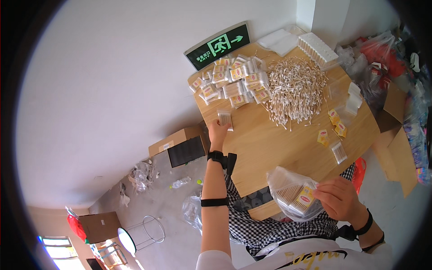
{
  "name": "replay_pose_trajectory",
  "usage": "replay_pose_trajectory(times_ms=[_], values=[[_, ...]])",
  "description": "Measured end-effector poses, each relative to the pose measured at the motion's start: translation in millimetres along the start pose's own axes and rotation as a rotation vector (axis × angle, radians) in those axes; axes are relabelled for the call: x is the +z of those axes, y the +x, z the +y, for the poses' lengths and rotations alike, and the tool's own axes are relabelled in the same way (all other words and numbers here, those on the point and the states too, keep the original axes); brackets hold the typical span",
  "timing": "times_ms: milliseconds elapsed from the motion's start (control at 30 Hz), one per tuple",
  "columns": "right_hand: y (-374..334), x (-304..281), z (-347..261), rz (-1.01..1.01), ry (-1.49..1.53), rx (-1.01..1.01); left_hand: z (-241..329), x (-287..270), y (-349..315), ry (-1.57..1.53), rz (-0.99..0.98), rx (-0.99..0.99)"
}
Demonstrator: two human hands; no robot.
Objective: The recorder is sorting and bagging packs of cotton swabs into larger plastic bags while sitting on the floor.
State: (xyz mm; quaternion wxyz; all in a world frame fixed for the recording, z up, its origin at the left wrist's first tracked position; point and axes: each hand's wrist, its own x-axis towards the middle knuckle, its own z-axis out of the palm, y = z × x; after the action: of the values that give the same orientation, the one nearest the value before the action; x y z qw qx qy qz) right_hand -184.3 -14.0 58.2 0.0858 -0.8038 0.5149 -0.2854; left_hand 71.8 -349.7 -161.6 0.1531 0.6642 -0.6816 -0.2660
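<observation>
My left hand (218, 133) reaches to the table's left edge, its fingers closed on a small transparent pack of cotton swabs (225, 119). Low at the front edge, my right hand (338, 198) pinches the rim of a transparent plastic bag (278, 177). Inside that bag lie several swab packs, one with a yellow-and-white label (306, 197). Beyond my left hand is a heap of filled swab packs (234, 83). Loose cotton swabs (297, 87) form a big pile beside it. Another small swab pack (339, 153) rests near the bag.
Yellow label cards (335, 118) lie on the wooden table (265, 144)'s right side. A white foam tray (318, 51) stands at the back, by a green exit sign (218, 45). Cardboard boxes (396, 144) and bagged goods (378, 58) crowd the right; a stool (128, 240) stands lower left.
</observation>
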Motion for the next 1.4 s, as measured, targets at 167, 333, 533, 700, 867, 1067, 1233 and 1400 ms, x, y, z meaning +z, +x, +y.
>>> replay_pose_trajectory(times_ms=[167,333,533,700,867,1067,1233,1400], values=[[6.9,-2.6,-3.0,0.109,0.199,0.103,29.5,-28.9,-125.8,-0.818,-0.168,-0.093],[36.7,-0.2,-33.2,0.132,1.026,0.426,117.6,-105.6,-295.0,-1.217,-0.088,0.066],[27.9,3.4,-44.2,0.078,0.947,0.32,159.8,-91.9,-346.6,-0.814,0.19,0.434],[23.2,-19.7,-24.2,0.198,0.713,0.359,148.3,-79.4,-357.8,-0.514,0.188,0.222],[35.9,-24.9,-31.0,-0.167,0.235,0.166,137.6,-56.8,-353.6,-0.531,0.006,0.044],[55.8,14.6,-23.4,-0.579,-0.076,-0.021,136.7,-53.6,-356.7,-0.551,0.073,0.126],[58.0,50.9,0.1,-0.478,-0.052,-0.216,139.7,-53.1,-356.1,-0.596,0.074,0.129],[38.4,48.8,1.2,-0.211,-0.14,-0.315,129.1,-56.8,-349.8,-0.563,0.107,0.11]])
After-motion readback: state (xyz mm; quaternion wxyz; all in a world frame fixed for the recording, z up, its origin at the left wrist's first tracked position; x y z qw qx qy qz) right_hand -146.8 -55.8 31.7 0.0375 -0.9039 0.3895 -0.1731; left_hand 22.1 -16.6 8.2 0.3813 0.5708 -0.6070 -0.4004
